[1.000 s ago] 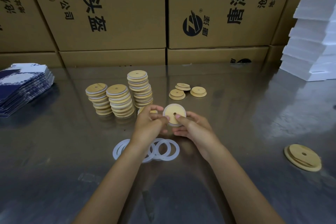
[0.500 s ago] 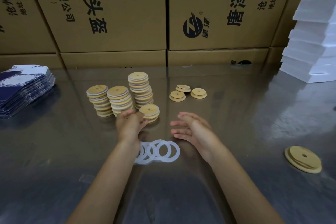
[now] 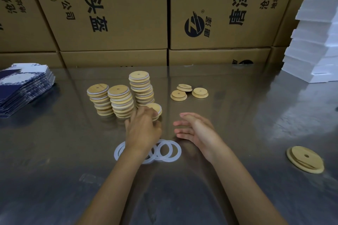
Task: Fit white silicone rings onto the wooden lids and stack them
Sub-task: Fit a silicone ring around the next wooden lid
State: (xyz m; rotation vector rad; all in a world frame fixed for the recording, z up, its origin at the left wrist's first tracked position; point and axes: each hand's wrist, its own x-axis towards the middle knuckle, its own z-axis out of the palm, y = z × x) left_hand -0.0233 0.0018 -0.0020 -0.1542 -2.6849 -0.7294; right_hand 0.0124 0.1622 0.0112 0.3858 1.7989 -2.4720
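Head view shows my left hand (image 3: 143,129) reaching over the low stack of ringed lids (image 3: 155,110) that sits at the near foot of the tallest stack (image 3: 140,88). My fingers lie against the near edge of the top lid, but they are blurred, and I cannot tell whether they pinch it or only touch it. My right hand (image 3: 196,129) hovers just to the right, palm turned inward, fingers straight and relaxed, holding nothing.

Two more stacks of finished lids (image 3: 109,100) stand to the left of the tall one, each lid showing a white band at its rim. Beyond my right hand, three bare wooden lids (image 3: 188,91) lie close together on the table (image 3: 237,115), one leaning on another. A further wooden lid (image 3: 305,159) rests well apart near the right edge.

Loose white silicone rings (image 3: 167,150) lie overlapping on the table under my left wrist, partly hidden by it.

Cardboard boxes (image 3: 118,14) with printed characters line the back. A pile of blue and white flat packs (image 3: 23,86) sits at far left, and white foam slabs (image 3: 318,42) are stacked at far right.
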